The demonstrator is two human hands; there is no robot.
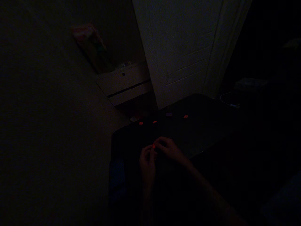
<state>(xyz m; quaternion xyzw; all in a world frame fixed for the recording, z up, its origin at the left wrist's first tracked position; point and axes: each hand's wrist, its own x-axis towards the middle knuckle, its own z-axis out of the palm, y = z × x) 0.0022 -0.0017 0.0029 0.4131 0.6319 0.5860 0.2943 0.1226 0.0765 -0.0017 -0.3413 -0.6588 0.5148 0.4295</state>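
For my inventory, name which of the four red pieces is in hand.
The red piece held between the left hand and right hand; the leftmost red piece, red bar and rightmost red piece lie on the table.

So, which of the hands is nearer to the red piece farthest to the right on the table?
Right. The right hand is left of that red piece and closer to the person; the left hand is farther left.
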